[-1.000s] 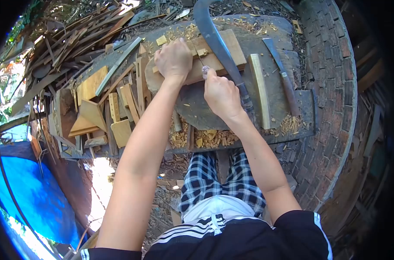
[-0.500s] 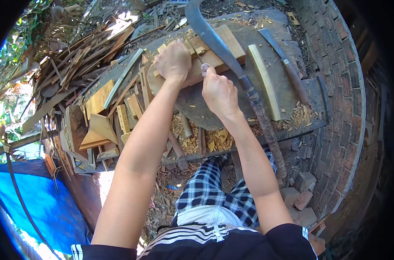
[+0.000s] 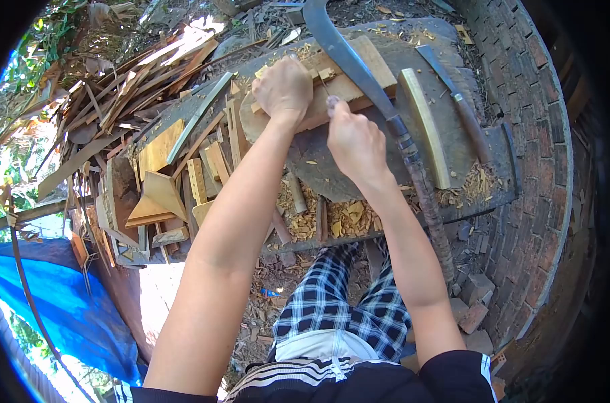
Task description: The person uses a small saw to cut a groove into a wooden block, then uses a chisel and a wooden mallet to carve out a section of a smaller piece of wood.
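Observation:
My left hand (image 3: pixel 283 91) is closed and pressed down on a small wooden strip (image 3: pixel 325 74), whose ends show on both sides of the fist. The strip lies on a thick wooden block (image 3: pixel 345 87). Just to the right, my right hand (image 3: pixel 356 144) is wrapped round a thin-bladed hand tool (image 3: pixel 332 102) with a pale purplish handle end. Its narrow dark blade reaches the strip beside my left hand; the exact kind of tool is too small to tell. A long curved blade (image 3: pixel 348 57) with a dark wrapped handle (image 3: pixel 422 185) lies across the block's right end.
Right of the block lie a pale wooden bar (image 3: pixel 426 127) and a hatchet-like chisel (image 3: pixel 452 97). Wood offcuts (image 3: pixel 160 198) and shavings (image 3: pixel 348 218) cover the bench's left and front. A curved brick wall (image 3: pixel 533 161) closes the right side; a blue tarp (image 3: pixel 63 302) hangs lower left.
The whole view has shifted slightly, so the bench sits a little further right. Both hands keep their grips and nearly the same places over the block.

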`<state>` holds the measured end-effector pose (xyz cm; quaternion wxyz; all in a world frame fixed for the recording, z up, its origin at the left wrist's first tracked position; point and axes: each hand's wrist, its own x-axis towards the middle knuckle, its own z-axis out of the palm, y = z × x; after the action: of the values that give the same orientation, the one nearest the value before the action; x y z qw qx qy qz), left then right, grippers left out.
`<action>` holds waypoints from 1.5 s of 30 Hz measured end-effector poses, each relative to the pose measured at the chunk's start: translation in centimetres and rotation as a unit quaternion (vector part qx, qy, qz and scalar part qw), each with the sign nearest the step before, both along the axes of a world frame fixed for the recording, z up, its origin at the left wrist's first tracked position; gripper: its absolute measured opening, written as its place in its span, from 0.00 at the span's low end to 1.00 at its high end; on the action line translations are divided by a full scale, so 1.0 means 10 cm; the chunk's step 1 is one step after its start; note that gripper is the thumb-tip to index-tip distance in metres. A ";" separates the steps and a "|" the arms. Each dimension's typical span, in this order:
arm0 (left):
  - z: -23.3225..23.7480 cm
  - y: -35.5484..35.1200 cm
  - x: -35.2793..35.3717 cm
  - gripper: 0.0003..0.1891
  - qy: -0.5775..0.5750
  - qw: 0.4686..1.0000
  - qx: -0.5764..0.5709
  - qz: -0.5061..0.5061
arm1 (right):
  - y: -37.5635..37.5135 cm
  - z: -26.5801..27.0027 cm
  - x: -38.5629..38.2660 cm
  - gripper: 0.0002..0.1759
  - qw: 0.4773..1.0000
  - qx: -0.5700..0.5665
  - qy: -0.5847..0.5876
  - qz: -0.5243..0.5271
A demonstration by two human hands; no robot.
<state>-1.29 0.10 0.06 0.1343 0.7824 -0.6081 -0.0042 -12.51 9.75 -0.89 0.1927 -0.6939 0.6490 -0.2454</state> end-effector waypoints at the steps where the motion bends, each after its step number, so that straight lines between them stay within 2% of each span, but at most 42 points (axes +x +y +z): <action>1: -0.01 0.00 0.00 0.22 -0.003 1.000 -0.008 -0.003 | 0.09 0.03 -0.04 0.12 1.000 0.001 0.001 0.000; 3: -0.01 -0.01 0.01 0.22 -0.001 1.000 -0.017 -0.002 | 0.42 0.16 -0.19 0.12 0.993 0.111 0.033 0.001; 5: 0.00 0.00 0.00 0.22 0.002 1.000 -0.005 -0.007 | 0.48 0.18 -0.17 0.12 0.987 0.150 0.065 0.001; 7: 0.00 0.04 -0.02 0.21 0.008 1.000 0.009 -0.004 | 0.25 0.15 -0.04 0.13 0.999 0.031 0.005 0.005; 11: 0.00 0.01 -0.01 0.21 0.008 1.000 -0.004 -0.001 | 0.07 0.12 -0.02 0.15 0.998 0.057 0.016 -0.007; 13: 0.03 0.00 -0.01 0.20 0.004 1.000 -0.014 -0.010 | 0.26 0.14 -0.10 0.15 0.998 0.058 0.031 -0.004; 15: 0.02 0.05 -0.01 0.20 0.005 1.000 -0.013 -0.010 | 0.40 0.17 -0.13 0.14 0.993 0.108 0.051 0.005; 16: 0.06 0.04 -0.01 0.20 0.013 1.000 0.014 -0.010 | 0.28 0.09 -0.10 0.14 0.999 0.038 0.002 -0.001; 19: 0.07 0.03 -0.03 0.19 0.018 0.999 0.031 -0.011 | -0.06 0.04 0.01 0.13 0.998 0.057 0.038 0.001; 21: 0.05 0.02 0.00 0.19 0.015 1.000 0.026 -0.009 | 0.20 0.12 -0.03 0.11 0.999 0.040 0.012 -0.004; 23: 0.04 0.02 0.00 0.19 0.015 1.000 0.002 -0.016 | 0.46 0.17 -0.13 0.11 0.991 0.127 0.037 -0.005; 25: 0.05 0.00 0.00 0.20 0.023 0.999 0.027 -0.012 | 0.42 0.18 -0.11 0.12 0.987 0.155 0.051 -0.007; 27: 0.08 0.04 0.00 0.20 0.027 0.999 0.042 -0.008 | 0.09 0.13 -0.06 0.13 0.997 0.079 0.010 -0.006; 28: 0.08 0.05 0.01 0.20 0.024 0.999 0.029 -0.012 | -0.03 0.09 0.01 0.13 0.995 0.087 0.036 -0.013; 33: 0.06 -0.01 0.01 0.19 0.025 0.999 0.020 -0.013 | 0.35 0.12 -0.07 0.15 0.998 0.050 0.025 -0.024; 35: 0.05 0.02 0.02 0.19 0.009 1.000 0.009 -0.023 | 0.47 0.09 -0.11 0.16 0.996 0.088 0.020 -0.012; 37: 0.09 0.06 0.02 0.20 0.029 0.999 0.027 -0.020 | 0.22 0.03 -0.02 0.16 0.999 0.009 -0.028 -0.018; 39: 0.09 0.05 -0.04 0.20 0.043 0.998 0.036 -0.012 | -0.09 0.03 0.09 0.14 0.996 0.068 0.050 -0.019; 43: 0.04 0.01 0.02 0.19 0.006 1.000 0.007 -0.009 | 0.29 0.12 -0.04 0.11 0.996 0.081 0.017 -0.016; 45: 0.04 0.03 0.04 0.23 0.007 0.999 0.001 -0.039 | 0.52 0.08 -0.08 0.10 0.992 0.116 0.053 -0.010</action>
<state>-0.85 0.41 0.45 0.1378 0.7579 -0.6375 -0.0154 -13.31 14.92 -0.13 0.2344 -0.6725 0.6892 -0.1335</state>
